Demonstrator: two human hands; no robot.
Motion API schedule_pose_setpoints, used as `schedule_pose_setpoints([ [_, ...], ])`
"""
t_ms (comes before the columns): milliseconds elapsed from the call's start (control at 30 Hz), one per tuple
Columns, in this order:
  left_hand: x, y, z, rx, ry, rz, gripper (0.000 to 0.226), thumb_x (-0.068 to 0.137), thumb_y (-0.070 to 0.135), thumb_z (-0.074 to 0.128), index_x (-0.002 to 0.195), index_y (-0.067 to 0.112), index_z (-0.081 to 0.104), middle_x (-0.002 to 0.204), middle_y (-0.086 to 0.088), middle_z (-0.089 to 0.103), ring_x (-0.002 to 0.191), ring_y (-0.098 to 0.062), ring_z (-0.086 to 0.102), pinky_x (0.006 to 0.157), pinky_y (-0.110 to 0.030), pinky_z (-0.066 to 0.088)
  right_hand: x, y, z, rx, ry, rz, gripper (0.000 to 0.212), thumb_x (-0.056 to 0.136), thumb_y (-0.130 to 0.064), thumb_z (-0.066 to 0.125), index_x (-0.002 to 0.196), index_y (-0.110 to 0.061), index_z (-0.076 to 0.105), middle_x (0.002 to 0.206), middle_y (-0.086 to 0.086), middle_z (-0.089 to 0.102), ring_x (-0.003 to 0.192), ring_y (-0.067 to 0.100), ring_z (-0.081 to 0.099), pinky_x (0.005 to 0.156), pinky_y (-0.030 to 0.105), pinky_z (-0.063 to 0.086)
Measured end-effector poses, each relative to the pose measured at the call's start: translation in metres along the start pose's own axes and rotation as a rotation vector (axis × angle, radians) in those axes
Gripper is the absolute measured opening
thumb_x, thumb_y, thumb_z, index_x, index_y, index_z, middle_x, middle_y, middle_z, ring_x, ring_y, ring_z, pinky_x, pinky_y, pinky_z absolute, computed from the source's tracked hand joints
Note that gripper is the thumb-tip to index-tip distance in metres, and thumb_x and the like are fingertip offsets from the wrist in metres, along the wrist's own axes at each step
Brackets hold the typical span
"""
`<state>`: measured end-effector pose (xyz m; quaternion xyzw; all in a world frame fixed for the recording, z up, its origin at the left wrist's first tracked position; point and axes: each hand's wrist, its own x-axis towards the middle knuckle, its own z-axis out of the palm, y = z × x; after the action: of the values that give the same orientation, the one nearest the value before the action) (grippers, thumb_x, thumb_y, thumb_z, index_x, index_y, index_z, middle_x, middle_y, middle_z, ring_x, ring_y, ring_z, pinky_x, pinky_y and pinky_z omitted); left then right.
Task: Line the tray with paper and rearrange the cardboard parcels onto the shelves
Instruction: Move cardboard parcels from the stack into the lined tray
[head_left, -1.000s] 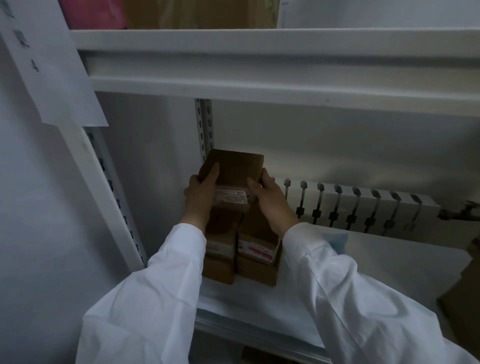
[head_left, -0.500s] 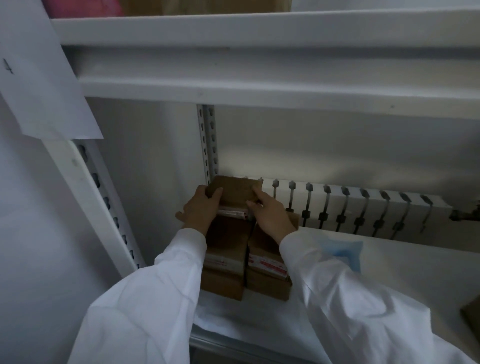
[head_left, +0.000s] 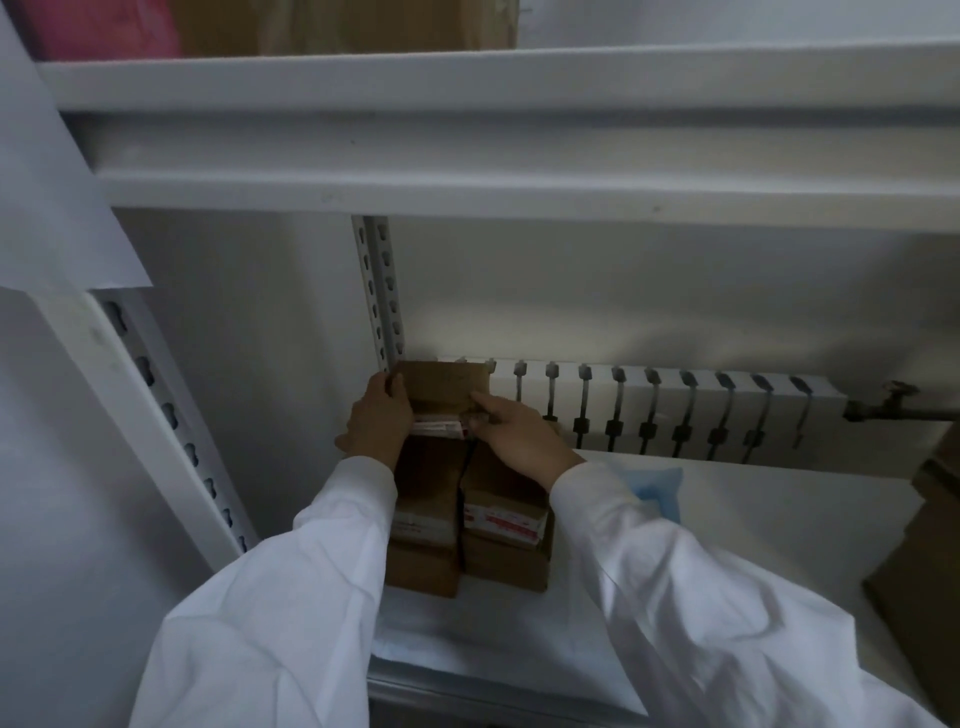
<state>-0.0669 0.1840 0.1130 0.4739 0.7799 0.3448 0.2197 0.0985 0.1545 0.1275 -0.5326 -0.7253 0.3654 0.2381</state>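
One parcel (head_left: 441, 387), label (head_left: 436, 427) half behind fingers (head_left: 485, 402)

A: Parcels, position?

B: Three brown cardboard parcels at the far left of the shelf (head_left: 483, 693). Left parcel (head_left: 423, 525) and right parcel (head_left: 504, 519) sit just beside each other with a thin dark gap between. Each has a white-and-red label band.

A: Third one?

B: Rear parcel (head_left: 441, 387) is upright behind them, near the back corner, with its plain face forward and a label strip low down. Left hand (head_left: 376, 421) and right hand (head_left: 519, 436) hold its sides. I cannot tell whether its base is seated.

A: Lining?

B: White paper (head_left: 493, 634) lies under the parcels, wrinkled toward the front.
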Motion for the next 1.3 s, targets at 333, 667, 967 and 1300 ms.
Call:
schedule_pose_setpoints([
  [333, -0.017, 0.011, -0.008, 0.102, -0.094, -0.103, 0.062, 0.098, 0.050, 0.026, 0.151, 0.023, 0.008, 0.154, -0.020, 0.016, 0.140, -0.040, 0.019, 0.115, -0.050, 0.016, -0.013, -0.002, 0.004, 0.107, -0.088, 0.026, 0.057, 0.097, -0.025, 0.047, 0.149, -0.026, 0.024, 0.154, 0.002, 0.031, 0.141, 0.021, 0.030, 0.112, 0.029, 0.022],
  [667, -0.054, 0.036, -0.002, 0.031, 0.099, 0.028, 0.068, 0.094, 0.044, 0.044, 0.148, 0.014, 0.016, 0.153, -0.020, 0.014, 0.140, -0.039, 0.012, 0.115, -0.050, 0.013, -0.048, -0.009, -0.020, 0.130, 0.040, -0.054, 0.045, 0.099, -0.025, 0.044, 0.144, -0.018, 0.038, 0.147, 0.003, 0.043, 0.135, 0.021, 0.039, 0.110, 0.028, 0.027],
  [967, -0.123, 0.092, 0.027, -0.577, 0.099, 0.273, 0.063, 0.087, 0.023, 0.059, 0.141, 0.016, 0.028, 0.123, -0.005, 0.052, 0.117, -0.023, 0.050, 0.104, -0.037, 0.039, -0.112, 0.012, -0.075, 0.225, 0.282, -0.039, 0.036, 0.098, -0.021, 0.048, 0.133, -0.021, 0.053, 0.140, 0.000, 0.051, 0.128, 0.017, 0.047, 0.105, 0.025, 0.034],
  [1300, -0.210, 0.162, 0.101, -1.058, -0.557, -0.088, 0.017, 0.098, 0.020, 0.038, 0.095, 0.015, 0.054, 0.096, -0.001, 0.057, 0.104, -0.018, 0.049, 0.092, -0.031, 0.036, -0.193, 0.056, -0.155, 0.258, 0.627, -0.041, 0.026, 0.095, -0.013, 0.050, 0.116, -0.013, 0.065, 0.118, 0.003, 0.065, 0.112, 0.016, 0.058, 0.094, 0.024, 0.044],
])
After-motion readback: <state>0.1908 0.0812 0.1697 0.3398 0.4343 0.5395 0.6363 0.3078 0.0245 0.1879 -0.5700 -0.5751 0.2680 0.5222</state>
